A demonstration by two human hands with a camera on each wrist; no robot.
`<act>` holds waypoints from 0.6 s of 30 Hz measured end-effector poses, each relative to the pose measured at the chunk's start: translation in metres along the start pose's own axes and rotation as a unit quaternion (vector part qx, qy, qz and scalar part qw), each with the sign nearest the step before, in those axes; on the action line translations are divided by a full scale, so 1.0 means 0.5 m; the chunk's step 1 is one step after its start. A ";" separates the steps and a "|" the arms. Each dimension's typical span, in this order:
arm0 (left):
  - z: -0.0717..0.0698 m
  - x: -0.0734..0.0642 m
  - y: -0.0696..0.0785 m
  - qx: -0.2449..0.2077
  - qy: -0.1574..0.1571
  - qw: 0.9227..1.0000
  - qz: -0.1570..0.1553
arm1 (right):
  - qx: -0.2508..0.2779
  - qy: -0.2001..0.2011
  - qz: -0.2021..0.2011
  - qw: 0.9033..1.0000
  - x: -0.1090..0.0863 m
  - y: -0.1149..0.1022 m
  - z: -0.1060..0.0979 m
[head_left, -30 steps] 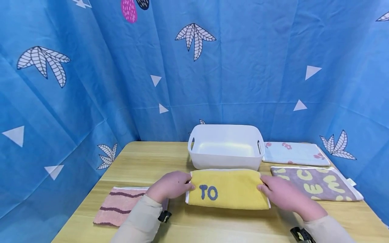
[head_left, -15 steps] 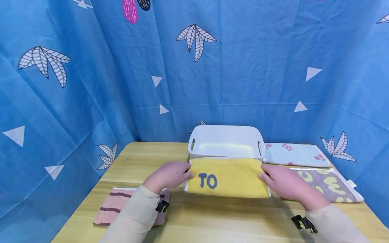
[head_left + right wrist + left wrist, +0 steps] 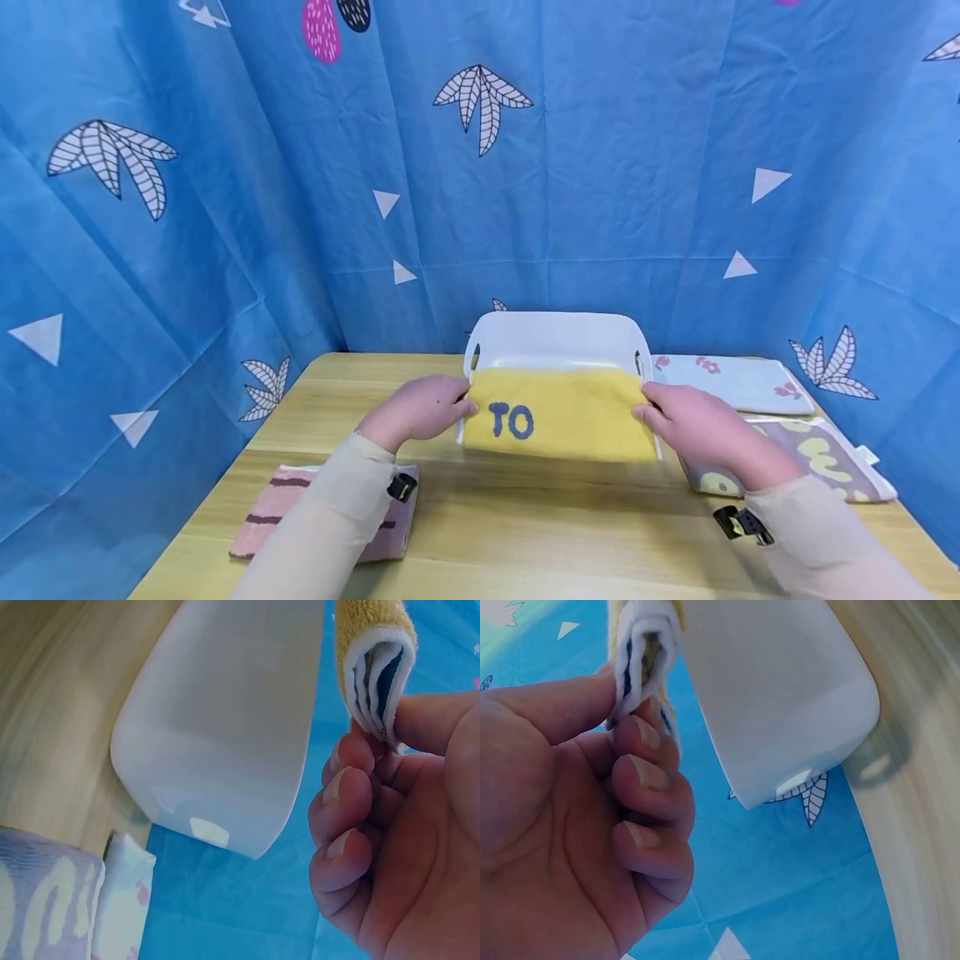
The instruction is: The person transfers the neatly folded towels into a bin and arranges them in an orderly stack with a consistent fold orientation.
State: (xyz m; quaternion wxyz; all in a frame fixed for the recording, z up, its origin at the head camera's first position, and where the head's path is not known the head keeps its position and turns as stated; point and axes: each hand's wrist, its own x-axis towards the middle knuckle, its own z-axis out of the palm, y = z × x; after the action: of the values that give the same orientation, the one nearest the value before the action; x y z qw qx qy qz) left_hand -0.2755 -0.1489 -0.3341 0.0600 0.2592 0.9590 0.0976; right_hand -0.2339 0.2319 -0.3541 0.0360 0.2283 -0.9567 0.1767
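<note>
A folded yellow towel (image 3: pixel 570 414) with the grey letters "TO" is stretched level between my two hands. My left hand (image 3: pixel 422 408) pinches its left end, thumb on one side and fingers curled on the other. The right hand (image 3: pixel 693 425) pinches the opposite end the same way. In the right wrist view the towel's end (image 3: pixel 379 667) shows several folded layers edged in white. Behind the towel stands a white plastic basket (image 3: pixel 558 337) with handle holes; the towel overlaps its front in the head view. The left wrist view shows the basket's side (image 3: pixel 787 690) below the towel.
A pink striped towel (image 3: pixel 262 508) lies folded at the left, partly under my left forearm. To the right lie a grey-purple towel (image 3: pixel 832 458) with yellow letters and a white flowered towel (image 3: pixel 735 383). Blue curtain (image 3: pixel 600 167) surrounds the wooden table (image 3: pixel 525 533).
Both hands have lifted the yellow towel and moved it away from me, from in front of the basket up to its front rim. The basket and other towels have stayed put.
</note>
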 end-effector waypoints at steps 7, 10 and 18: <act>-0.011 0.026 -0.009 0.008 -0.006 1.000 -0.003 | 0.010 -0.002 0.001 1.000 0.019 0.012 -0.012; -0.018 0.036 -0.014 -0.003 -0.008 1.000 -0.005 | 0.013 -0.003 0.001 1.000 0.030 0.017 -0.019; -0.028 0.065 -0.032 -0.039 -0.008 0.999 -0.018 | 0.024 0.005 -0.006 1.000 0.056 0.027 -0.030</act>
State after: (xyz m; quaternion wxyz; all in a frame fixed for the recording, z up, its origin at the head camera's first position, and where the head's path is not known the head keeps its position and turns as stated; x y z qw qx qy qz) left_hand -0.3134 -0.1478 -0.3260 0.0794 0.2404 0.9585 0.1313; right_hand -0.2654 0.2365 -0.3401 0.0368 0.2334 -0.9508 0.2003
